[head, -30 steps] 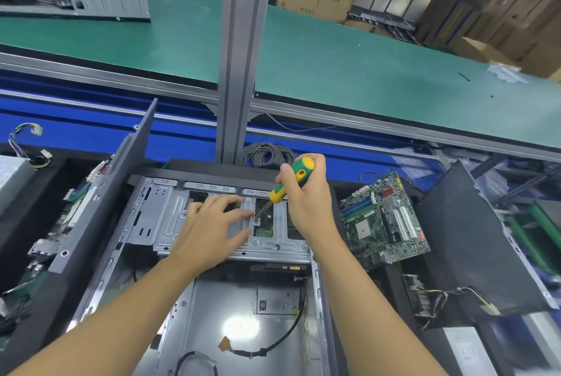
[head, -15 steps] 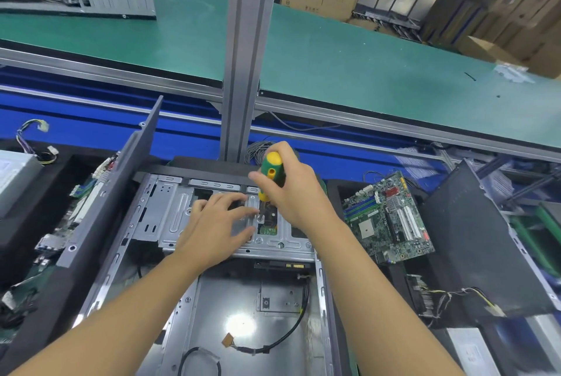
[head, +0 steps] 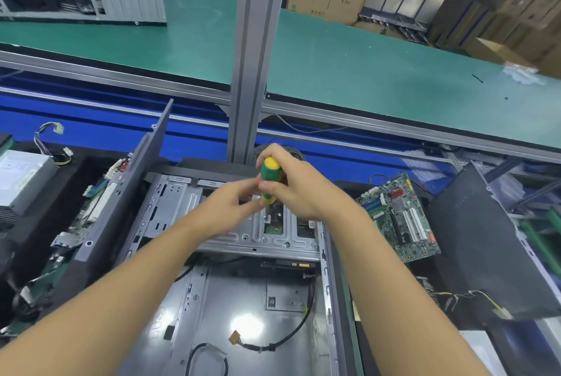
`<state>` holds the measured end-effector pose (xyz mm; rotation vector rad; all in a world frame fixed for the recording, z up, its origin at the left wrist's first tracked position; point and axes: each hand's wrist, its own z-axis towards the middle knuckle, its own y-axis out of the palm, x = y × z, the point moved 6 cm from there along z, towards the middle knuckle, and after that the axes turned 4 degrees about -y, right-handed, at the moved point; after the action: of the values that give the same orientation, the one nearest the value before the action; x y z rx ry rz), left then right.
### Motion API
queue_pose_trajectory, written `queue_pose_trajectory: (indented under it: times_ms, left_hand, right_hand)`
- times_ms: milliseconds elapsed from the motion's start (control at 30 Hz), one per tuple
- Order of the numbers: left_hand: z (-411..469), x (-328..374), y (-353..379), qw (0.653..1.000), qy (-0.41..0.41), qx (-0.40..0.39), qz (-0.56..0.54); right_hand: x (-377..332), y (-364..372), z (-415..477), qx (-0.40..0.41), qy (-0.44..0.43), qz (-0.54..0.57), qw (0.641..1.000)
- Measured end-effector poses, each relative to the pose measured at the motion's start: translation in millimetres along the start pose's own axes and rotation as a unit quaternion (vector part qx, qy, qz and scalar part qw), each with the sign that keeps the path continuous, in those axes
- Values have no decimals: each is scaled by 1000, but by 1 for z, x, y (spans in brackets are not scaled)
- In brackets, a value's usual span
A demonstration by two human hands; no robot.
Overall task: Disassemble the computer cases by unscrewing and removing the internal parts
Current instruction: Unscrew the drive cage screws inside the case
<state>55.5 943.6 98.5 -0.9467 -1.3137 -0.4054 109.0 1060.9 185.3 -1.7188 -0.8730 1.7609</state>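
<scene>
Head view. Left of the open computer case (head: 243, 299), a power supply (head: 21, 181) lay and a grey side panel (head: 127, 193) leaned. Over the case's drive cage (head: 182, 202), left hand (head: 224, 211) reached its fingertips to the lower end of the screwdriver (head: 270, 169); blurred, could not tell whether they pinched it. Right hand (head: 300, 190) gripped the green-yellow handle, tool upright, pointing down at the cage. Right of the case lay a motherboard (head: 400, 217).
</scene>
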Motion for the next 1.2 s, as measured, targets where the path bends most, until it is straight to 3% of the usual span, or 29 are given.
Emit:
queue_pose_trajectory:
  times_ms: [100, 233, 367, 467, 567, 733, 867, 1067, 1200]
  left_hand:
    - [9, 16, 4, 998, 10, -11, -64]
    - [14, 17, 4, 999, 12, 45, -18]
    - [15, 13, 6, 992, -13, 126, 1]
    - [13, 18, 10, 982, -4, 187, 42]
    - [13, 17, 5, 986, -5, 168, 16]
    - [16, 18, 1, 998, -11, 55, -25]
    - [14, 22, -2, 996, -9, 83, -3]
    - [19, 29, 2, 986, -14, 153, 70]
    - [19, 23, -2, 992, -11, 116, 53]
  right_hand:
    - [5, -17, -1, -32, 20, 27, 999]
    - [1, -18, 2, -42, 51, 31, 997]
    - [-2, -24, 3, 71, 134, -107, 983]
    - [-19, -23, 4, 138, 130, -165, 968]
    - [-31, -20, 6, 98, 89, -171, 976]
    - [-35, -25, 4, -5, 68, -149, 987]
    - [-34, -17, 2, -27, 68, -111, 991]
    - [-28, -23, 3, 120, 106, -148, 976]
    - [-30, -19, 3, 83, 49, -78, 992]
